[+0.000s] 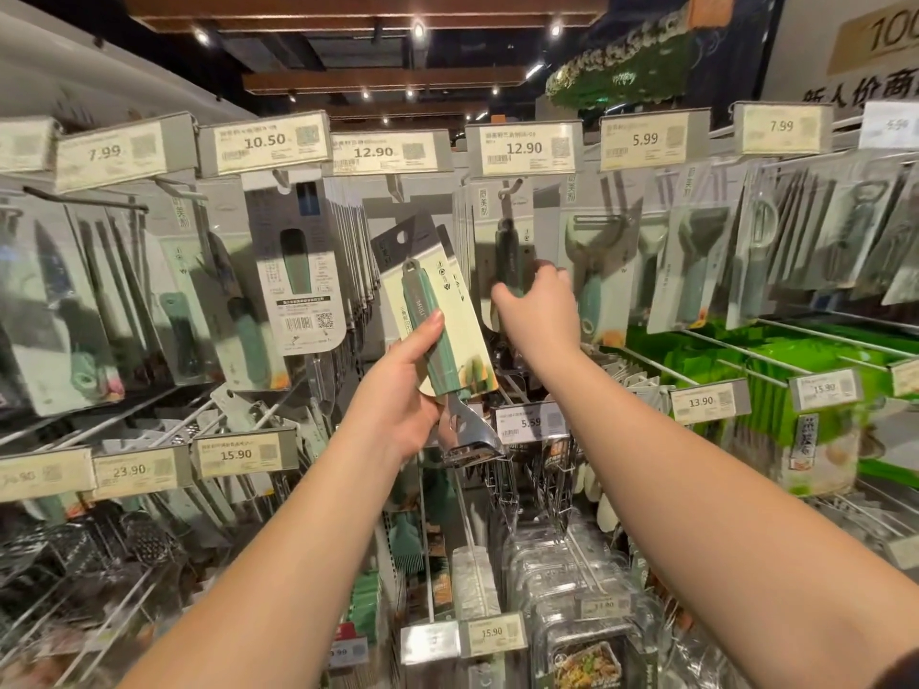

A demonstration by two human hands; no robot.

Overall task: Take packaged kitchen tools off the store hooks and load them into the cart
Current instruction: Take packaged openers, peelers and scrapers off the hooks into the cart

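**While one peeler is off its hook, a second is only being reached for**

Although the cart is nowhere in view, we can judge the load has not gained this item yet: our left hand (403,385) grips a packaged peeler (437,310) by its green handle, thumb laid along the front of the card, and the pack tilts free of the display with its hanging hole empty. Its steel head pokes out below the card, just under that hand.

To the right of it and slightly higher, our right hand (539,305) has its fingers curled round the lower part of a hanging dark-handled tool pack (507,241). That pack looks to be on its hook (512,187) under the 12.90 price tag (522,147), so we judge this pick as begun but not finished.

Left of the left hand, a stack of similar packs (298,261) hangs under the 10.50 tag, and beyond the right hand more peeler packs (597,271) fill the rail. As far as we can tell, plenty remains on the hooks, and both held items must yet go down into the cart, wherever it stands.
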